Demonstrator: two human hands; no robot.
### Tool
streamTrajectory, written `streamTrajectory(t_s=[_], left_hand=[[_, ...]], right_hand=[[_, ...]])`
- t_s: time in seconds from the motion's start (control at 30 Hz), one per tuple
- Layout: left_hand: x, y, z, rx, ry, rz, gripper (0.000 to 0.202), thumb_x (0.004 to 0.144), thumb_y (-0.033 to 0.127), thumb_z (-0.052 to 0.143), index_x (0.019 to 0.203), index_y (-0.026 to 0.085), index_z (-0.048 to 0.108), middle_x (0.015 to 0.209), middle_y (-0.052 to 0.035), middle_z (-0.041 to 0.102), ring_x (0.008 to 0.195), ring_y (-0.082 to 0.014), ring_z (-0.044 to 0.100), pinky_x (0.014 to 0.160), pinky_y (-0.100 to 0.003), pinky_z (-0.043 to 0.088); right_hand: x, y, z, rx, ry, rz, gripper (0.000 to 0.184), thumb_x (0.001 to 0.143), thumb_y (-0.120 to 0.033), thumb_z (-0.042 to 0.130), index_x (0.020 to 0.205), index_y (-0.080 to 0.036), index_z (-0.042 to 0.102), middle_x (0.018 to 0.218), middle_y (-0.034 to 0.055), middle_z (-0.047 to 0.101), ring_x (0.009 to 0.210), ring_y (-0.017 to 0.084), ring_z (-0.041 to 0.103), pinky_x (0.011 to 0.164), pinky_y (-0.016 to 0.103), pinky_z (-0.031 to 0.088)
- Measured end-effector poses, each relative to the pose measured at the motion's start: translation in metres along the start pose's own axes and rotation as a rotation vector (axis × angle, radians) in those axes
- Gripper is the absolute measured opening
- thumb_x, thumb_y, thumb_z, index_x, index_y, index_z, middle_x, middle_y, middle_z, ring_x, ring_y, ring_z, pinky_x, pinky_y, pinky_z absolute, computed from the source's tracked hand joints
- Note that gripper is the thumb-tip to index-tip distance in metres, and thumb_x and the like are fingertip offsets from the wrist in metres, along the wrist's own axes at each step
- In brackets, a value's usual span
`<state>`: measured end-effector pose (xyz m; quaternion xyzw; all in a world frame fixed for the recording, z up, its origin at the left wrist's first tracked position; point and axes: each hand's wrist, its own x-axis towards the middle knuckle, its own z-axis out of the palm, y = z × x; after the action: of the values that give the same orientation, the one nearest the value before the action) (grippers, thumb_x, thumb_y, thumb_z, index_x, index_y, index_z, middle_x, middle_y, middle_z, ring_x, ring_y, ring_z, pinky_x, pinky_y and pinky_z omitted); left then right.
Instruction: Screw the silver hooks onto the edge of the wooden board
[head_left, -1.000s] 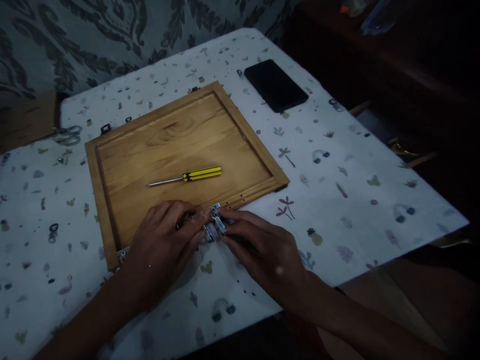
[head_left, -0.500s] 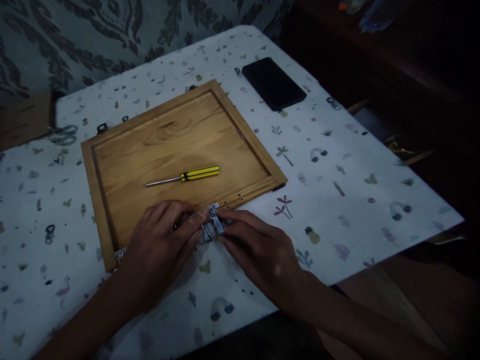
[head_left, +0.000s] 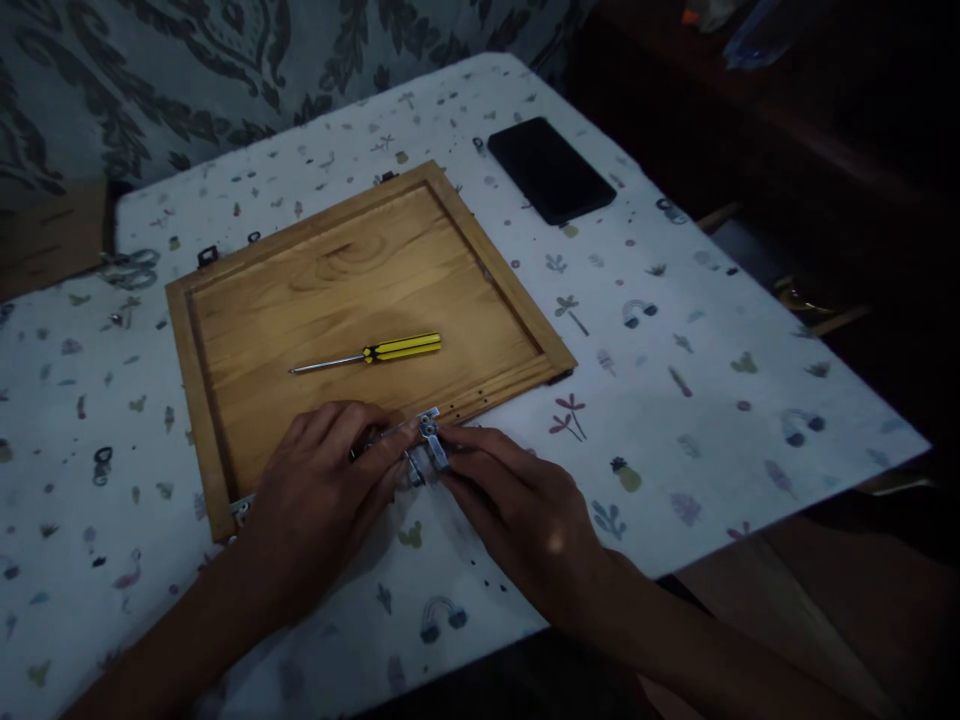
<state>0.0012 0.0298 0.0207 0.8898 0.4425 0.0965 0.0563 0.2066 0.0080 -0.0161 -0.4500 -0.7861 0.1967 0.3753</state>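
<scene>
A framed wooden panel (head_left: pixel 330 300) lies on the table, turned at an angle to it. At its near edge, my right hand (head_left: pixel 525 500) pinches a small silver metal bracket (head_left: pixel 435 447) between thumb and fingers. From the other side, my left hand (head_left: pixel 322 490) is closed, with its thumb and fingertips pressed on the bracket's left part. What lies under the left palm is hidden. Several small dark holes show in the frame just right of the bracket. A yellow-and-black screwdriver (head_left: pixel 367 352) rests on the panel beyond both hands, its tip pointing left.
A black phone (head_left: pixel 551 170) lies on the patterned tablecloth (head_left: pixel 675 450) at the far right. Near a cardboard box (head_left: pixel 52 235) at the left are scissors (head_left: pixel 131 268). Small dark clasps (head_left: pixel 207 257) stick out from the panel's far edge. The table's right edge borders a dark area.
The whole view has shifted very slightly. Both hands keep their hold on the bracket, which looks turned a little between the fingers; panel and screwdriver stay put.
</scene>
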Motion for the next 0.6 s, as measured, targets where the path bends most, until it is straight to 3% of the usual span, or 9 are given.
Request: streamTrajectory(t_s=[0.33, 0.6], left_hand=[[-0.0001, 0.0016, -0.0005, 0.003, 0.001, 0.010, 0.031, 0.103, 0.024, 0.041, 0.123, 0.019, 0.064, 0.107, -0.0076, 0.066, 0.096, -0.0230, 0.057, 0.081, -0.039, 0.046], [-0.0029, -0.0007, 0.0017, -0.021, 0.026, 0.028, 0.030, 0.102, 0.023, 0.044, 0.124, 0.018, 0.063, 0.109, -0.0074, 0.066, 0.099, -0.0219, 0.057, 0.084, -0.038, 0.046]], right_hand=[[-0.0023, 0.0005, -0.0002, 0.061, 0.000, 0.012, 0.014, 0.095, -0.011, 0.055, 0.099, -0.013, 0.068, 0.110, 0.0140, 0.074, 0.097, 0.020, 0.075, 0.087, 0.033, 0.065], [0.0013, 0.0033, -0.0036, 0.247, 0.050, 0.132, 0.013, 0.088, -0.010, 0.064, 0.092, -0.021, 0.070, 0.101, 0.0069, 0.078, 0.089, 0.017, 0.077, 0.079, 0.027, 0.064]])
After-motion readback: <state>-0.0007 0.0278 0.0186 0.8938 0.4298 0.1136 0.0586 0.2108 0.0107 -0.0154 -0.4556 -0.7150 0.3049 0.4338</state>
